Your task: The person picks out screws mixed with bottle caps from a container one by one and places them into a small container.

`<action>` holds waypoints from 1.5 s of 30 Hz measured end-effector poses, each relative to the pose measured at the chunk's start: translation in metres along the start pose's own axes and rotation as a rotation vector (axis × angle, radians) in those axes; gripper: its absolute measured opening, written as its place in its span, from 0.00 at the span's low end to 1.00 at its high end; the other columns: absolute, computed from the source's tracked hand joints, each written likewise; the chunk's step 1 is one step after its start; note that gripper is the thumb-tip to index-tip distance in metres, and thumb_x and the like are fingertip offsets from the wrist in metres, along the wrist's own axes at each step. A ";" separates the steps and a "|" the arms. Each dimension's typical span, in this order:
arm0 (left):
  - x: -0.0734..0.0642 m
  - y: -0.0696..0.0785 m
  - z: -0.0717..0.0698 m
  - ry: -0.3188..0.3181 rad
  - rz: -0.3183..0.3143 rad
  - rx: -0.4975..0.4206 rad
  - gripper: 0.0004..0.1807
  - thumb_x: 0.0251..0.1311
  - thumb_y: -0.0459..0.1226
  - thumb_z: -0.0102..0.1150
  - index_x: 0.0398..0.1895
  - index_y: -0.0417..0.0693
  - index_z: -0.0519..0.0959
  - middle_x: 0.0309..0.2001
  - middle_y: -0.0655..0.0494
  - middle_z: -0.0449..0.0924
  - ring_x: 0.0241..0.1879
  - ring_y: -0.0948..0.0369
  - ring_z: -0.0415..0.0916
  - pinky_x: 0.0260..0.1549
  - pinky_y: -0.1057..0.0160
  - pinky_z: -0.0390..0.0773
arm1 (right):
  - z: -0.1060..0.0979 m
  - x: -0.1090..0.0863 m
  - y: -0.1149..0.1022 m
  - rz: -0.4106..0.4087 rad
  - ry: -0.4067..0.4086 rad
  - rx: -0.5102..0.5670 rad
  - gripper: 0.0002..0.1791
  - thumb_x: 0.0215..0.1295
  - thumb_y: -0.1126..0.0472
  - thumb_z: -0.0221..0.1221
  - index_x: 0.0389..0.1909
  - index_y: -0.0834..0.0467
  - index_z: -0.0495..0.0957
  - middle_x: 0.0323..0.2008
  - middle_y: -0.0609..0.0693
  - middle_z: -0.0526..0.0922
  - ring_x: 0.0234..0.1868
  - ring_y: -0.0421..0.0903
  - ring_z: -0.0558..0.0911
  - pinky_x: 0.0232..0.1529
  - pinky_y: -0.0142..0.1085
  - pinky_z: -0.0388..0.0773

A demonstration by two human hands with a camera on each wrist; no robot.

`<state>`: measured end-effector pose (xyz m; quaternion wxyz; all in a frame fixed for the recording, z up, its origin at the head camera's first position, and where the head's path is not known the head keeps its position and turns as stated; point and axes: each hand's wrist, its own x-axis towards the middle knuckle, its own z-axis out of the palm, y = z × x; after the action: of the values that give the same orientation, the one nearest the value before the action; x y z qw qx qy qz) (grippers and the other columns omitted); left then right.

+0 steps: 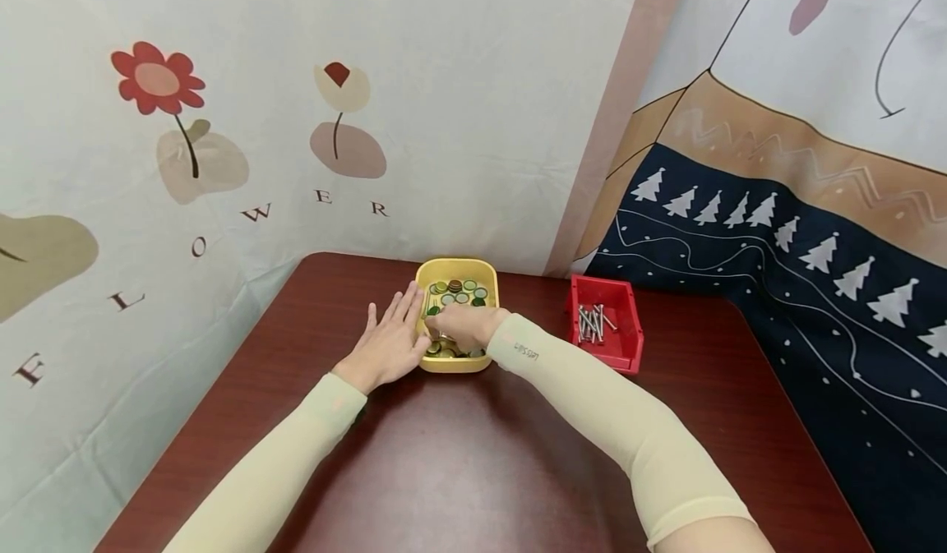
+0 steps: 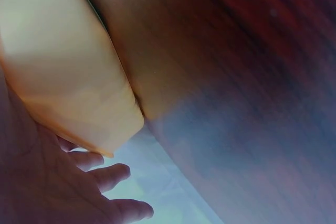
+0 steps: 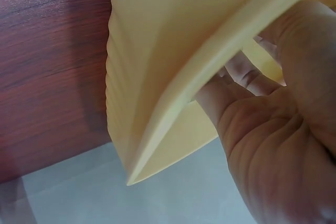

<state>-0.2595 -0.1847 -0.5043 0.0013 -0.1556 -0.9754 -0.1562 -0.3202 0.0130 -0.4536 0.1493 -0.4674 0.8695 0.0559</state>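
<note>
A yellow plastic bin (image 1: pixel 456 366) with several small round discs (image 1: pixel 455 286), some green, some brown, some pale, stands near the table's back edge. My left hand (image 1: pixel 388 339) lies along the bin's left side, its fingers straight and pointing away from me. In the left wrist view, those fingers (image 2: pixel 113 177) extend past the end of the bin's outer wall. Over the right rim reaches my right hand (image 1: pixel 468 326), fingers bent down inside among the discs. The right wrist view shows its palm beside the rim (image 3: pixel 168 103); the fingertips are hidden, and I cannot tell whether they hold a disc.
Right of the yellow bin stands a red bin (image 1: pixel 630 323) with several metal screws (image 1: pixel 592 323) in it. Both are on a dark red-brown wooden table (image 1: pixel 473 463). Printed cloth hangings (image 1: pixel 473 126) stand close behind the table and along its right side.
</note>
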 end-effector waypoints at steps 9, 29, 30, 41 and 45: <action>0.001 0.001 0.001 0.000 -0.001 -0.013 0.48 0.84 0.49 0.45 0.98 0.39 0.44 0.99 0.44 0.33 0.97 0.36 0.43 0.88 0.15 0.40 | -0.003 -0.005 0.004 -0.013 0.042 0.048 0.26 0.76 0.74 0.72 0.71 0.57 0.84 0.60 0.56 0.94 0.60 0.51 0.94 0.63 0.41 0.91; 0.010 0.004 0.001 -0.010 0.013 -0.010 0.48 0.86 0.50 0.45 0.98 0.40 0.44 1.00 0.45 0.33 0.97 0.35 0.44 0.88 0.15 0.41 | -0.012 -0.027 0.028 0.033 0.198 0.305 0.24 0.80 0.66 0.73 0.72 0.59 0.80 0.49 0.58 0.93 0.50 0.51 0.91 0.57 0.47 0.89; 0.010 0.004 0.000 -0.013 0.013 -0.011 0.48 0.86 0.50 0.45 0.98 0.40 0.44 1.00 0.45 0.33 0.97 0.35 0.44 0.88 0.15 0.41 | -0.013 -0.029 0.029 0.031 0.212 0.310 0.24 0.79 0.65 0.74 0.71 0.59 0.80 0.49 0.58 0.93 0.49 0.51 0.91 0.57 0.47 0.89; 0.003 -0.001 -0.003 -0.025 -0.007 -0.009 0.48 0.87 0.50 0.46 0.98 0.39 0.43 0.99 0.44 0.33 0.97 0.35 0.44 0.88 0.15 0.40 | -0.010 -0.052 0.028 0.061 0.382 0.445 0.22 0.75 0.66 0.73 0.67 0.60 0.83 0.43 0.53 0.93 0.42 0.44 0.91 0.51 0.39 0.89; 0.001 -0.001 -0.001 -0.017 -0.003 -0.013 0.48 0.86 0.49 0.47 0.98 0.39 0.44 0.99 0.44 0.34 0.97 0.35 0.45 0.88 0.15 0.41 | -0.006 -0.061 0.028 0.109 0.418 0.506 0.21 0.74 0.67 0.70 0.66 0.58 0.84 0.42 0.52 0.92 0.42 0.43 0.89 0.49 0.37 0.88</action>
<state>-0.2607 -0.1859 -0.5035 -0.0084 -0.1553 -0.9746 -0.1612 -0.3131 0.0763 -0.4299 0.0759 -0.3697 0.8914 -0.2511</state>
